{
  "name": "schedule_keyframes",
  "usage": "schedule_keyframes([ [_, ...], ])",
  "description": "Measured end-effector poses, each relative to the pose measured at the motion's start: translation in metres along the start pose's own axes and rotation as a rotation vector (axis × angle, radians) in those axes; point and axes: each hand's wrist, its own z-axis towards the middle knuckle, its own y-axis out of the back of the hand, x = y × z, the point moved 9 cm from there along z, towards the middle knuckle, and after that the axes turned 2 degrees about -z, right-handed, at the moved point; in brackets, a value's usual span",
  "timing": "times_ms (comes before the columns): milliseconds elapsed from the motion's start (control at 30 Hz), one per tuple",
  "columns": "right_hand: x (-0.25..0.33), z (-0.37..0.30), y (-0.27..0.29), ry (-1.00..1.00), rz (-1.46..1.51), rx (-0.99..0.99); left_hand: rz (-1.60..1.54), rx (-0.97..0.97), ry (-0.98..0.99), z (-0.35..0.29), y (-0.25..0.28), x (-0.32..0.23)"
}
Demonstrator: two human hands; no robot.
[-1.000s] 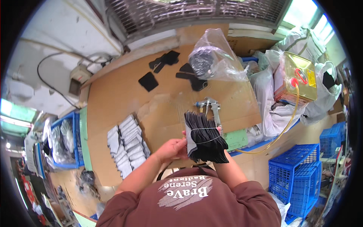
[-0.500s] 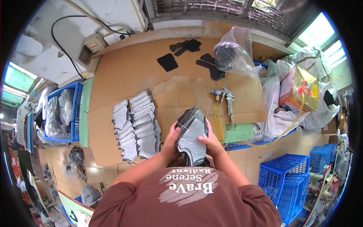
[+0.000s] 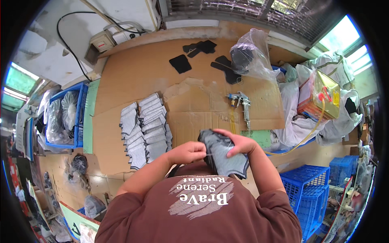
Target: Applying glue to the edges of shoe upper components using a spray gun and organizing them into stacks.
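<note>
Close to my chest, my right hand (image 3: 241,143) grips a bundle of grey cut fabric pieces (image 3: 227,158) with dark edges, thumb on the upper face and fingers round the far side. My left hand (image 3: 189,152) is closed in a fist at the bundle's left side. From it a thin pale band (image 3: 210,154), like a rubber band, runs to the bundle, stretched between the two. Left of the hands, overlapping rows of similar grey pieces (image 3: 154,130) lie on the cardboard-covered table (image 3: 190,113).
A spray gun (image 3: 244,106) with a yellow hose lies right of centre. Black cut pieces (image 3: 180,64) and a clear plastic bag (image 3: 255,56) lie at the back. A metal can (image 3: 322,95) stands among white bags on the right. Blue crates (image 3: 304,182) are at lower right; a blue bin (image 3: 83,117) stands left.
The bundle has tilted and shifted slightly right in my right hand. My left hand has let go of its side and closed on the band, drawing it out to the left.
</note>
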Motion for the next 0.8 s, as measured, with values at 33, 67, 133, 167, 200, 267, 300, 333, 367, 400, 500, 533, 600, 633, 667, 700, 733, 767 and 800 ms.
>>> schedule_keyframes([
  [33,-0.002,-0.001,-0.009,-0.035,-0.109,0.073,0.172,0.055,0.009,-0.002,-0.004,-0.011],
  [67,-0.008,0.000,-0.018,-0.069,-0.080,0.108,0.217,0.091,0.018,-0.004,0.000,-0.018],
  [133,-0.013,0.003,-0.028,-0.104,-0.050,0.144,0.146,-0.010,0.016,-0.006,0.028,-0.022],
  [167,-0.007,0.005,-0.031,-0.059,-0.044,0.169,0.029,-0.147,0.005,-0.004,0.048,-0.023],
  [200,-0.002,0.005,-0.034,-0.013,-0.038,0.194,-0.191,-0.256,-0.002,0.002,0.061,-0.021],
  [267,0.009,0.009,-0.038,-0.009,-0.124,0.218,-0.772,-0.345,0.062,0.018,0.084,0.006],
  [300,0.014,0.011,-0.039,-0.002,-0.215,0.227,-0.995,-0.366,0.103,0.026,0.092,0.026],
  [333,0.014,0.012,-0.040,0.001,-0.220,0.234,-0.994,-0.372,0.097,0.033,0.097,0.043],
  [367,0.010,0.012,-0.039,-0.046,-0.180,0.210,-1.145,-0.428,0.144,0.038,0.098,0.068],
  [400,0.003,0.010,-0.036,-0.095,-0.138,0.183,-1.295,-0.480,0.195,0.043,0.095,0.083],
  [500,-0.032,0.000,-0.019,-0.160,-0.143,0.057,-1.172,-0.333,0.059,0.059,0.080,0.060],
  [533,-0.034,-0.002,-0.021,-0.164,-0.140,0.065,-1.189,-0.301,0.039,0.062,0.078,0.044],
  [600,-0.032,-0.009,-0.017,-0.145,-0.075,0.003,-1.220,-0.467,0.077,0.068,0.067,-0.004],
  [633,-0.031,-0.011,-0.017,-0.145,-0.076,0.010,-1.233,-0.626,0.109,0.064,0.070,-0.012],
  [667,-0.026,-0.013,-0.013,-0.087,-0.043,-0.010,-1.236,-0.632,0.107,0.065,0.068,-0.008],
  [700,-0.021,-0.015,-0.010,-0.029,-0.010,-0.030,-0.951,-0.512,-0.028,0.071,0.069,-0.019],
  [733,-0.027,-0.017,-0.005,-0.048,-0.033,-0.047,-0.662,-0.374,-0.145,0.077,0.059,-0.040],
  [767,-0.031,-0.018,-0.004,-0.049,-0.026,-0.058,-0.661,-0.364,-0.137,0.076,0.052,-0.040],
  [800,-0.039,-0.019,-0.007,-0.116,0.085,-0.034,-0.218,-0.356,0.038,0.073,0.043,-0.033],
])
